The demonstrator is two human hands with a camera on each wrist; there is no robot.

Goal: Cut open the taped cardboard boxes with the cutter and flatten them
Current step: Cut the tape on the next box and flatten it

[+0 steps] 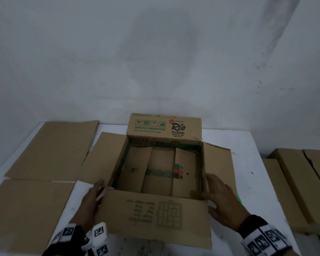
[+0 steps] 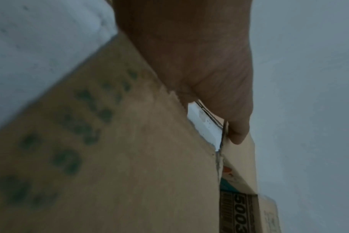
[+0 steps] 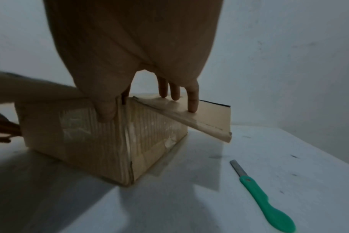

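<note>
The open Rio tea carton (image 1: 164, 163) is sitting upright in the middle of the white table (image 1: 247, 163), all four top flaps spread outward, and both hands are working at its near corners. The left hand (image 1: 92, 198) is lying against the near-left corner with its fingers stretched out nearly straight; in the left wrist view a fingertip (image 2: 238, 134) is pressing on the edge of the side flap where it meets the near flap (image 1: 155, 215), and nothing is being gripped. The right hand (image 1: 220, 194) is spread over the near-right corner: the right wrist view is showing the thumb (image 3: 107, 110) lying down the taped outer wall while three fingers (image 3: 192, 100) are resting straight on the right flap (image 3: 205, 116), which is sloping down and outward. That same view is revealing the green-handled cutter (image 3: 265, 200) lying loose on the table just right of the carton, blade extended; the head view is catching only a green sliver of it behind the right hand. Flattened cardboard sheets (image 1: 50, 150) are lying to the left, and more flattened cardboard (image 1: 294, 183) is lying at the right.
</note>
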